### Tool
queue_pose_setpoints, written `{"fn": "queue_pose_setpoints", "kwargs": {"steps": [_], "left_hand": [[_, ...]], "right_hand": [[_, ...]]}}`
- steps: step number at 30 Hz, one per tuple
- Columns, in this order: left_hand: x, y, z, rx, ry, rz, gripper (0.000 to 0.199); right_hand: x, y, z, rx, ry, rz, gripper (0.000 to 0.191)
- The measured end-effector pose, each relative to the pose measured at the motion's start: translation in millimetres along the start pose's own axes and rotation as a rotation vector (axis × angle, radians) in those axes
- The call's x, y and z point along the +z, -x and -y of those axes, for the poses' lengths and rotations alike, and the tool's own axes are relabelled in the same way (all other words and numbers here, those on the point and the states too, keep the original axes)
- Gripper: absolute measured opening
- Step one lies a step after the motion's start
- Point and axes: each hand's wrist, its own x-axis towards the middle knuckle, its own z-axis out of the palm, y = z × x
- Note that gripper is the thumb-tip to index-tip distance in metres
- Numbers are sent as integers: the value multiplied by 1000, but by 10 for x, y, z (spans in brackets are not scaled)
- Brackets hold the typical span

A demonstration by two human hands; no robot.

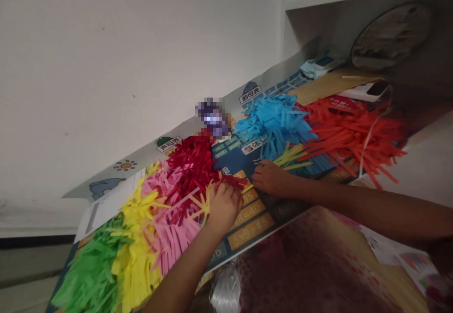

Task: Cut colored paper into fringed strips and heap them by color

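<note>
Near the middle of the table mat, my left hand (223, 204) is closed on strips of cut paper, with pale yellow strips (201, 204) fanning out to its left and dark red ends showing above it. My right hand (271, 178) is also closed, and a thin yellow strip (248, 188) runs between the two hands. More yellow strips (292, 157) spread behind my right hand. Dark red fringe (194, 160) lies beyond my left hand. Blue fringe (274, 119) sits beyond my right hand.
Green (92, 266), yellow (136, 270) and pink fringes (175, 242) cover the mat's left part. Red-orange fringe (354, 134) lies right. Behind are a brown envelope (325, 86) and a round mirror (391, 37). White string bundle (226, 289) hangs by the front edge.
</note>
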Motion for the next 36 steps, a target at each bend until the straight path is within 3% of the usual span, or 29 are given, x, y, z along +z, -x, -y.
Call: {"fn": "queue_pose_setpoints", "kwargs": {"steps": [6,12,18,25,30,36], "left_hand": [[18,163,131,-111,152,-44,12],[91,209,230,-333,430,16,15],[82,188,228,-380,455,63,15],[27,98,203,-348,369,138,8],[34,108,143,-106,289,13,25],[64,103,56,-3,121,-15,19]], "right_hand": [[140,126,-250,133,-199,-51,15],[79,70,-356,336,-546,88,11],[37,44,-354,386,-597,116,10],[-21,-73,-364,458,-642,223,6],[-49,-104,-391,468,-658,282,1],[-141,-127,-264,408,-450,268,5]]}}
